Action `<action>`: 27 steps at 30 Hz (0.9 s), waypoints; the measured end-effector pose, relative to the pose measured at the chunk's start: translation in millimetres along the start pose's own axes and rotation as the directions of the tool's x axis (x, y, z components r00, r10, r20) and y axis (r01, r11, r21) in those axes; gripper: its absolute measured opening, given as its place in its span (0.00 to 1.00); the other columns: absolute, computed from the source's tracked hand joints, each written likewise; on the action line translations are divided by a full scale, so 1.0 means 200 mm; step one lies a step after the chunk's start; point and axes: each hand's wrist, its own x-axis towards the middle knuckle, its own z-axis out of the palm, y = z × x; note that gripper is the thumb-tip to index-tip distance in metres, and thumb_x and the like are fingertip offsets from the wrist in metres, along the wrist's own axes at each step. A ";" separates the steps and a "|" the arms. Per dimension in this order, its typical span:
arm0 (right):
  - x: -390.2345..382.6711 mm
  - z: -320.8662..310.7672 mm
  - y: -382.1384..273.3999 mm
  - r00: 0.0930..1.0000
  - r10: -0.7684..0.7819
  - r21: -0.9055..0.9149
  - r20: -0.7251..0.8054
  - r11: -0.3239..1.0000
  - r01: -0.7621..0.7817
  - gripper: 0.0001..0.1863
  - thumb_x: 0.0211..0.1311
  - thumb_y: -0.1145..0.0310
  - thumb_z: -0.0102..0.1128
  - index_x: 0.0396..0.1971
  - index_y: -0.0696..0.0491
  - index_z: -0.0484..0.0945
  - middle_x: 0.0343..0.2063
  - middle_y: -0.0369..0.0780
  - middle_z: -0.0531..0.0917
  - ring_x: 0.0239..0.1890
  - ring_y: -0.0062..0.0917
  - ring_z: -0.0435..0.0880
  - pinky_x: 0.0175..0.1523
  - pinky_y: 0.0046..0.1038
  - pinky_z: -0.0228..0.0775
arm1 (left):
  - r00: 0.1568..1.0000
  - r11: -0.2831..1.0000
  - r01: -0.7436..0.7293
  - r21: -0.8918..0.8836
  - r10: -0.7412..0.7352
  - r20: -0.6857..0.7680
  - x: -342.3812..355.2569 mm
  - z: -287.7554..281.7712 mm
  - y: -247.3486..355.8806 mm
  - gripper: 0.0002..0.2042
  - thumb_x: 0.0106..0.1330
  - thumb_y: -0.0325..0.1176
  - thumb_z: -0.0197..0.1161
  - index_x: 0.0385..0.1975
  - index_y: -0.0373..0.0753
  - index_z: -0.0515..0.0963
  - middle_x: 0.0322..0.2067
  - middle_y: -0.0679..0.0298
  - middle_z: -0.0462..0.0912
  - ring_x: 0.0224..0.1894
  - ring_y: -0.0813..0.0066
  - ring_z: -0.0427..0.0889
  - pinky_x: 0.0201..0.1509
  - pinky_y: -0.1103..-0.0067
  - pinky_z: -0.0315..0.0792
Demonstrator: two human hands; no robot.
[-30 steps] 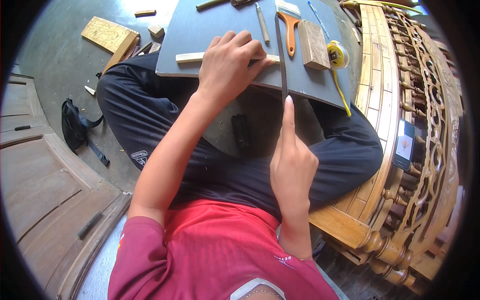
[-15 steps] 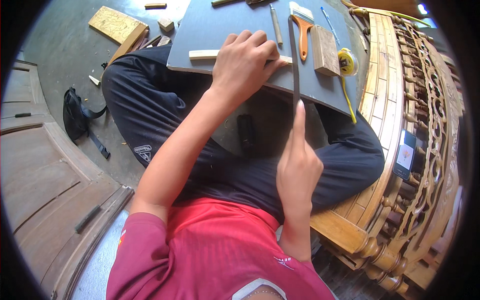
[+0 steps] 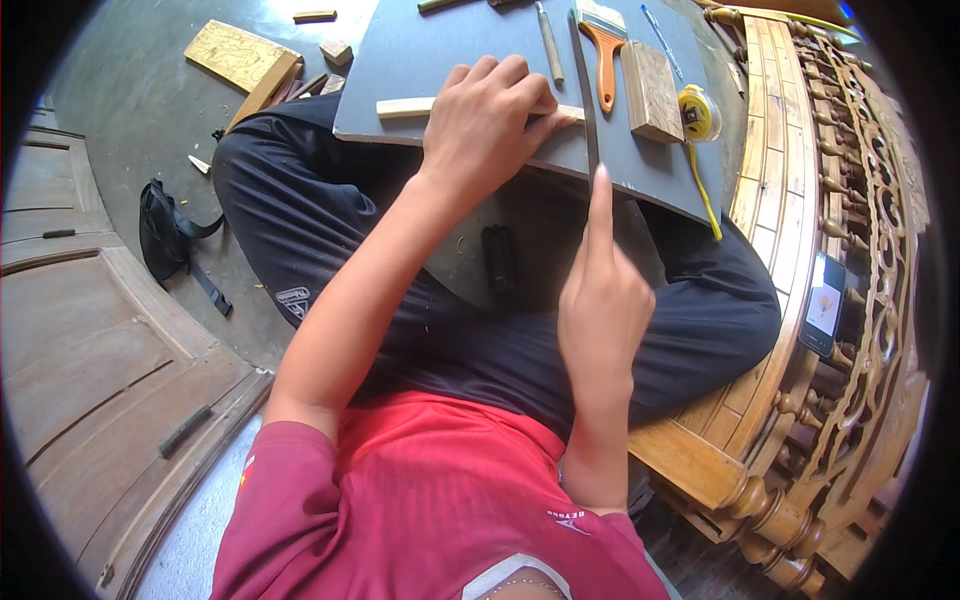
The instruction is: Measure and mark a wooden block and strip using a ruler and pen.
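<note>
A pale strip of wood [image 3: 402,107] lies along the near edge of a grey board [image 3: 372,68] over my lap. My left hand [image 3: 480,122] is closed round it, fingers curled, pinning it to the board; part of the strip is hidden beneath the hand. At the strip's right end, a long, narrow, dark file [image 3: 589,105] crosses it, pointing away from me. My right hand [image 3: 604,305] grips the near end of the file, index finger stretched along it. The handle is hidden in that fist.
On the board lie an orange-handled brush [image 3: 605,75], a wooden block [image 3: 652,92], a yellow tape measure [image 3: 698,112], a pen [image 3: 661,42] and a slim tool [image 3: 550,45]. A carved wooden bench [image 3: 765,150] holds a phone [image 3: 823,305] at right. A black bag [image 3: 162,228] lies left.
My right hand has pushed the file forward, away from me, across the strip's end. The left hand keeps its hold on the strip in nearly the same spot. The view has shifted slightly.
</note>
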 end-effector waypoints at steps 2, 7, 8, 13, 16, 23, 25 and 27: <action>-0.12 -0.07 -0.01 0.996 0.030 0.047 0.079 0.998 -0.034 0.41 0.68 0.78 0.59 0.81 0.50 0.61 0.23 0.43 0.82 0.25 0.39 0.86 0.31 0.41 0.75 | 1.000 1.000 -0.020 -0.008 0.020 -0.003 0.00 0.00 -0.01 0.14 0.64 0.50 0.75 0.32 0.46 0.87 0.34 0.69 0.81 0.42 0.66 0.83 0.49 0.69 0.75; 0.02 -0.04 0.02 0.999 0.023 0.076 0.027 0.997 -0.025 0.40 0.69 0.77 0.58 0.81 0.51 0.61 0.23 0.44 0.83 0.25 0.39 0.87 0.32 0.42 0.76 | 0.998 0.998 -0.057 -0.011 0.057 0.000 0.00 0.00 0.00 0.14 0.64 0.51 0.75 0.32 0.46 0.87 0.34 0.70 0.81 0.42 0.67 0.82 0.49 0.69 0.74; 0.11 0.00 0.02 0.998 0.042 0.067 0.038 0.997 -0.045 0.37 0.72 0.76 0.56 0.80 0.49 0.62 0.24 0.47 0.84 0.26 0.44 0.87 0.33 0.45 0.76 | 0.999 0.999 -0.050 -0.010 0.051 0.021 0.00 0.00 0.01 0.15 0.64 0.51 0.75 0.32 0.46 0.87 0.34 0.70 0.81 0.42 0.67 0.82 0.48 0.69 0.74; 0.26 0.08 0.01 0.999 0.034 0.034 0.012 0.999 -0.034 0.36 0.72 0.75 0.55 0.80 0.48 0.63 0.26 0.50 0.85 0.27 0.47 0.87 0.34 0.49 0.76 | 0.999 0.999 -0.008 -0.032 0.009 0.039 0.00 -0.01 0.01 0.15 0.65 0.51 0.75 0.32 0.45 0.86 0.34 0.70 0.82 0.41 0.68 0.82 0.47 0.70 0.74; 0.06 -0.01 -0.01 0.997 0.049 0.043 0.055 0.998 -0.051 0.38 0.71 0.76 0.56 0.81 0.47 0.62 0.25 0.48 0.85 0.26 0.46 0.86 0.33 0.47 0.75 | 1.000 1.000 0.006 -0.026 -0.006 0.013 0.00 -0.01 0.00 0.15 0.65 0.51 0.75 0.32 0.45 0.86 0.33 0.70 0.81 0.40 0.68 0.81 0.46 0.70 0.74; 0.00 -0.05 -0.01 0.999 0.031 0.022 0.044 0.999 -0.032 0.43 0.63 0.78 0.60 0.80 0.52 0.62 0.22 0.40 0.81 0.24 0.36 0.86 0.31 0.40 0.78 | 0.998 0.998 -0.043 -0.050 0.044 0.033 0.01 -0.03 0.02 0.14 0.65 0.49 0.76 0.32 0.45 0.86 0.32 0.70 0.81 0.40 0.68 0.81 0.46 0.69 0.75; 0.19 0.04 0.01 0.999 0.033 0.007 0.034 0.999 -0.033 0.43 0.63 0.78 0.60 0.80 0.52 0.62 0.22 0.40 0.82 0.24 0.37 0.86 0.31 0.40 0.78 | 0.998 0.996 -0.029 -0.089 0.034 0.057 -0.01 -0.03 0.03 0.12 0.64 0.45 0.75 0.29 0.45 0.83 0.34 0.68 0.79 0.41 0.65 0.82 0.45 0.67 0.74; 0.25 0.09 0.02 0.999 0.035 -0.009 0.032 0.999 -0.034 0.43 0.63 0.78 0.60 0.80 0.52 0.62 0.23 0.40 0.82 0.25 0.37 0.86 0.32 0.40 0.79 | 0.998 0.996 -0.015 -0.088 0.020 0.056 -0.01 -0.02 0.04 0.12 0.63 0.45 0.75 0.29 0.45 0.83 0.34 0.69 0.80 0.41 0.65 0.81 0.45 0.67 0.74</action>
